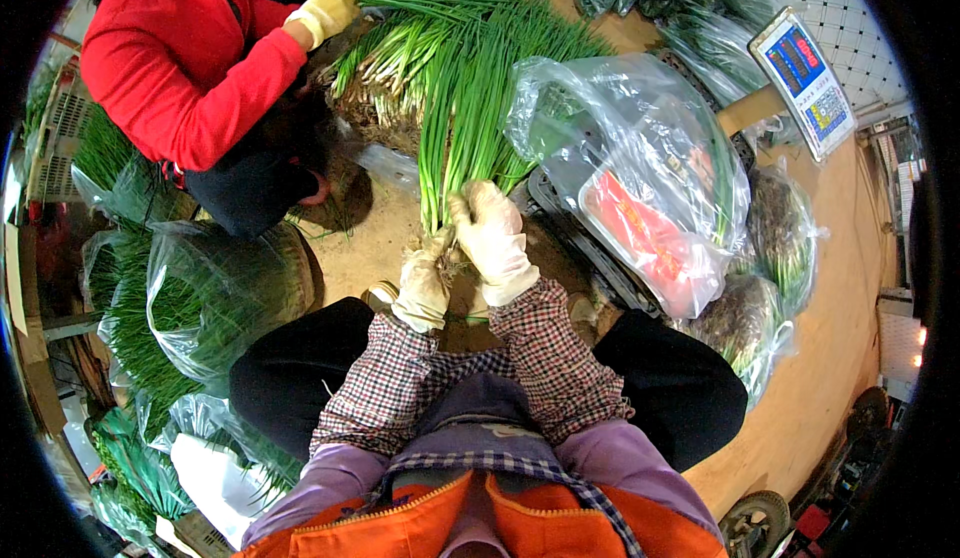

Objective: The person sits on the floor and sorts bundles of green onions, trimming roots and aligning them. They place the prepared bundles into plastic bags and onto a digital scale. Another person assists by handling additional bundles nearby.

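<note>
My left hand (424,280), in a soiled white glove, closes round the rooted lower end of a bunch of green onions (439,153). My right hand (491,235), also gloved, lies against the stems just above and to the right of the left one. From my hands the long green leaves run up over a large pile of green onions (517,40). Bulbs and muddy roots show at the pile's left side. The roots of my bunch are partly hidden by the gloves.
A co-worker in a red top (195,70) holds green onions with a yellow-gloved hand (326,14). At right, a clear plastic bag (637,130) lies over a digital scale, whose display (802,82) stands on a post. Bagged green onions (780,220) sit beyond; more bags (202,295) stand at left.
</note>
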The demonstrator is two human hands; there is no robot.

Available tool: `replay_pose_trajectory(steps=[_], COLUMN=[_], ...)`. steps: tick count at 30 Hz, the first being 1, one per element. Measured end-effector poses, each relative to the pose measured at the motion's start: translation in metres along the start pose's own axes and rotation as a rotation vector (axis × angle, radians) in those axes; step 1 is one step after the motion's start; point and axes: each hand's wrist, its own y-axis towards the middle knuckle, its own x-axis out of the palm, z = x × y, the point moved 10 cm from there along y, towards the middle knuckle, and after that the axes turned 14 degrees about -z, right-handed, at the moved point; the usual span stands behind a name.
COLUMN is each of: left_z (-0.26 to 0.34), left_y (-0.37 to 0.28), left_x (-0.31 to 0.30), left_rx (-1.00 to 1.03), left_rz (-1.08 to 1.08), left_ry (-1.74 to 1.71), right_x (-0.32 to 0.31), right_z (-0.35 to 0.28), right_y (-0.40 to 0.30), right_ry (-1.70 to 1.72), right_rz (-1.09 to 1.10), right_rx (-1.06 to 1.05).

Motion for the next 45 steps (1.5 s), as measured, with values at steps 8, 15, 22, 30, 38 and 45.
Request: replay_pose_trajectory(steps=[8,15,22,30,38,45], left_z=[0.03,0.016,0.019,0.026,0.03,0.024], left_y=[0.004,0.003,0.006,0.001,-0.004,0.001], left_x=[0.004,0.004,0.008,0.025,0.024,0.019], left_rx=[0.043,-0.075,0.046,0.171,0.079,0.165], left_rz=[0.09,0.114,0.126,0.092,0.178,0.184], left_ry=[0.045,0.213,0.244,0.33,0.386,0.33], right_x=[-0.02,-0.019,-0.02,-0.011,-0.005,-0.013], right_z=[0.049,0.052,-0.034,-0.013,0.017,-0.021], right_y=[-0.046,-0.037,-0.036,-0.006,0.008,-0.001], right_ry=[0.447,0.176,-0.02,-0.036,0.393,-0.221], right_rz=[0.21,0.227,0.316,0.145,0.039,0.23], right_rx=[-0.053,-0.062,-0.336,0.049,0.08,-0.148])
